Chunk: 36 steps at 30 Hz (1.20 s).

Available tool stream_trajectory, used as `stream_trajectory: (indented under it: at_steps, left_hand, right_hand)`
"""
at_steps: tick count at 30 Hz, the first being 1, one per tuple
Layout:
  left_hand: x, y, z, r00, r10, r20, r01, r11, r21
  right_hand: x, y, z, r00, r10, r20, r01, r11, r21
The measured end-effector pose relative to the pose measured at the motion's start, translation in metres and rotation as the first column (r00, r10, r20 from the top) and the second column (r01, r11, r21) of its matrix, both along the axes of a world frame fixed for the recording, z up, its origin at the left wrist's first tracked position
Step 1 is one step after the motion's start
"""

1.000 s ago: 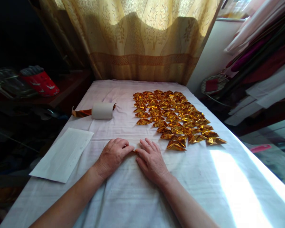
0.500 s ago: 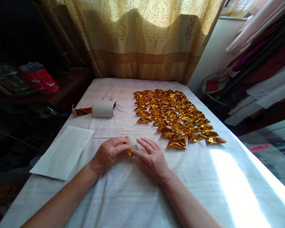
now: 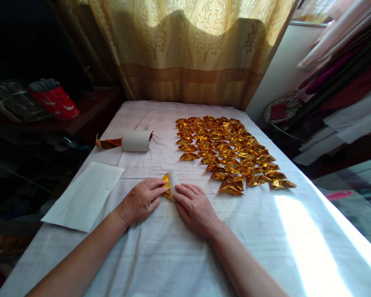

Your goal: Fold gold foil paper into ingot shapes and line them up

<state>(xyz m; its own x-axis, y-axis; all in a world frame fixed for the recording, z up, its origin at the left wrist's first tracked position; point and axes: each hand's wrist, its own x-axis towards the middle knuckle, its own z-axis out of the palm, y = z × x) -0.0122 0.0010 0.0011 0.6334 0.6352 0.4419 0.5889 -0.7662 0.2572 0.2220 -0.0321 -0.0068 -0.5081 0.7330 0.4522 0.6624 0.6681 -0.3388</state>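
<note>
Between my hands a sheet of gold foil paper [image 3: 167,191] lies on the cloth, its gold side folded at the left and its pale back [image 3: 173,180] curling over at the right. My left hand [image 3: 144,200] presses the gold part with its thumb and fingers. The fingertips of my right hand [image 3: 196,206] bear on the rolled pale edge. Folded gold foil ingots [image 3: 224,152] stand in several rows beyond my right hand. Parts of the paper are hidden under my fingers.
A pale cardboard-looking roll [image 3: 135,141] with a gold strip sticking out lies at the back left. White sheets of paper [image 3: 85,198] rest at the left edge. A red cup [image 3: 57,103] and glass jug [image 3: 17,103] stand on a dark shelf.
The right side of the paper, formerly raised, is now rolled over toward the left. My right hand has shifted slightly left, and more of the gold part shows.
</note>
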Motion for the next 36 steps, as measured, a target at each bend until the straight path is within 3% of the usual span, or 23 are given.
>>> stream_trajectory:
  at_steps: [8,14,21,27,31,36]
  left_hand:
    - [0.012,-0.004,-0.003,0.994,0.102,0.036,-0.1,0.994,-0.053]
    - [0.015,0.001,-0.006,0.994,0.08,0.069,-0.076,0.996,-0.056]
    - [0.02,-0.008,0.002,0.993,0.115,-0.023,-0.115,0.993,-0.019]
    - [0.017,-0.021,0.007,0.991,0.117,-0.07,-0.123,0.988,-0.091]
    - [0.015,-0.021,0.006,0.991,0.127,-0.052,-0.133,0.983,-0.13]
    - [0.016,-0.019,0.006,0.99,0.137,-0.045,-0.142,0.974,-0.177]
  right_hand:
    - [0.003,0.002,-0.013,0.994,0.004,-0.107,-0.007,1.0,-0.028]
    - [0.0,0.004,-0.01,0.986,0.045,-0.158,-0.051,0.998,-0.033]
    - [-0.001,0.003,-0.004,1.0,0.008,-0.019,-0.007,0.999,0.043]
    - [-0.001,-0.004,0.0,0.992,0.068,0.105,-0.077,0.994,0.081]
    - [0.001,-0.004,0.004,0.993,0.019,0.113,-0.021,1.0,0.02]
    - [0.001,0.0,0.004,0.999,-0.025,-0.042,0.021,0.995,-0.101]
